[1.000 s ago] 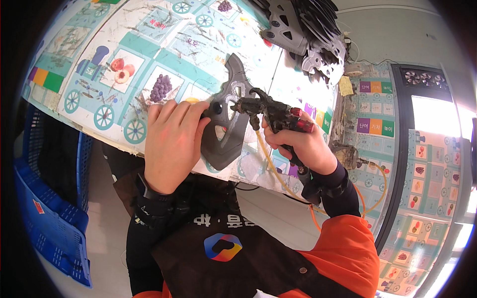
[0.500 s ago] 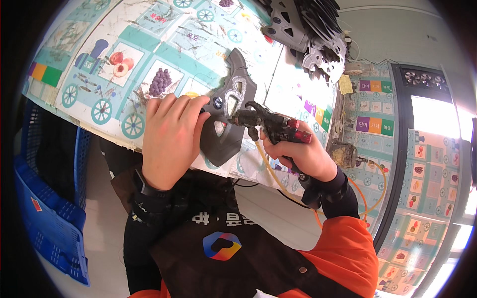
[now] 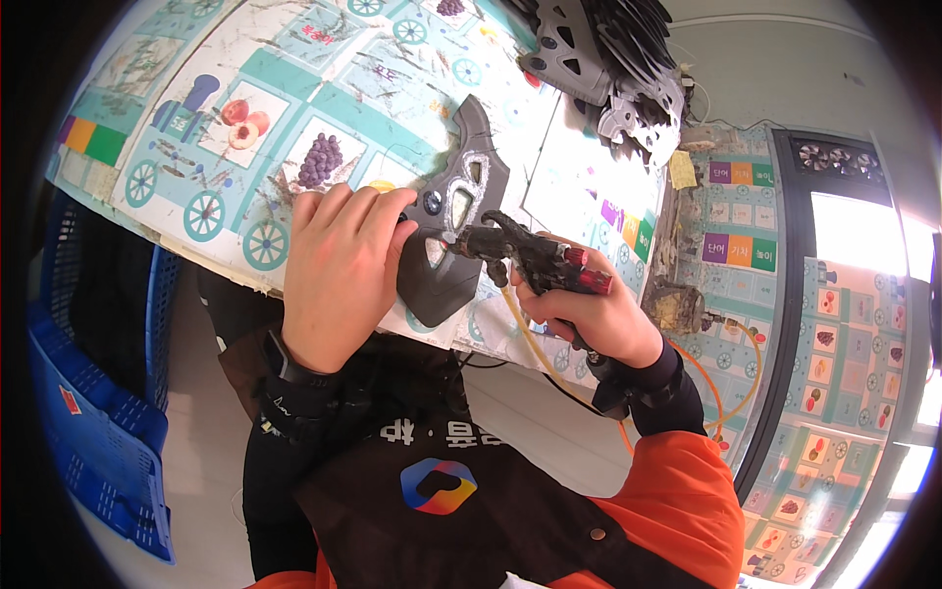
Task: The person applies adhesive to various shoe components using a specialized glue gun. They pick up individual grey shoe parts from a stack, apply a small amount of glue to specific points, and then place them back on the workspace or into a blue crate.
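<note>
A dark grey curved plastic panel (image 3: 471, 147) lies on the covered table, with cutouts down its middle. Whitish wet-looking material rims the upper cutouts. My left hand (image 3: 343, 265) pinches the panel's left edge, thumb and fingers closed there. In my right hand (image 3: 599, 314) is a black, stained spray gun (image 3: 520, 245) with red knobs at its back. Its nozzle points left, close over the panel beside the lowest cutout. A yellowish hose runs down from the gun. My right-hand fingers wrap its handle; the trigger is partly hidden.
Several similar grey panels (image 3: 569, 49) are stacked at the table's far right. Fruit-printed, stained sheeting covers the table (image 3: 221, 64). A dirty metal pot (image 3: 677, 307) with hoses stands right of my hand. Blue plastic crates (image 3: 108, 432) sit at lower left.
The spray gun in my right hand has shifted slightly left and down along the panel, toward its lowest cutout. My left hand keeps its hold on the edge.
</note>
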The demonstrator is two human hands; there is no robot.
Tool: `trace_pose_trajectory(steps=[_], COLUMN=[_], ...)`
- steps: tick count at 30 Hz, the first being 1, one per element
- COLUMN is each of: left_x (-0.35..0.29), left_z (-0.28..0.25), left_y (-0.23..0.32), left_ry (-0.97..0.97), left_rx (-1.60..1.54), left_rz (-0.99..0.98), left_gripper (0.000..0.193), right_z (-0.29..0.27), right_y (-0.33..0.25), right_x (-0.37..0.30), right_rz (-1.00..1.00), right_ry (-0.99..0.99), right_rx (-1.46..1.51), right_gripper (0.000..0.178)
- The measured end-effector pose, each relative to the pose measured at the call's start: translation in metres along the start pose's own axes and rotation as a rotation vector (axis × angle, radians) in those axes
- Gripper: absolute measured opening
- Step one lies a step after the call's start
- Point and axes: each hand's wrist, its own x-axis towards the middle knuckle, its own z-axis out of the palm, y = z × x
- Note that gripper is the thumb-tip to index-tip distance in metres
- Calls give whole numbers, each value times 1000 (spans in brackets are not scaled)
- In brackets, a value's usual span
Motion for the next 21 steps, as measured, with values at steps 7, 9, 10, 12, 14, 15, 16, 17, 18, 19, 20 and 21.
trace_pose_trajectory(steps=[7,9,10,12,14,15,16,17,18,19,20,21], left_x=[0,0,0,-1,-1,-1,-1,-1,-1,-1,-1,-1], left_z=[2,3,2,2,3,3,3,3,2,2,1,1], left_y=[0,0,0,-1,-2,-2,-2,-2,-2,-2,-2,-2], left_ry=[28,38,47,45,44,45,46,47,41,35,36,37], left_rx=[-25,-26,-27,-26,-26,-26,-26,-27,-29,-31,-31,-27], left_rz=[12,11,13,13,14,17,21,19,17,15,12,15], left_gripper=[26,26,26,27,27,27,27,27,26,26,26,26], right_z=[14,17,17,16,14,13,14,14,14,13,13,13], right_y=[-7,-9,-10,-11,-12,-12,-10,-8,-6,-6,-4,-2], right_x=[2,3,3,4,3,3,3,3,2,2,1,0], right_rz=[-35,-59,-66,-72,-16,4,6,7,9,21,28,34], right_ry=[24,43,24,6,-26,-37,-24,-17,-12,-13,-14,-16], right_rx=[3,-12,-36,-61,-87,-96,-79,-72,-64,-86,-97,-109], right_gripper=[29,29,29,29,33,34,38,39,41,45,46,48])
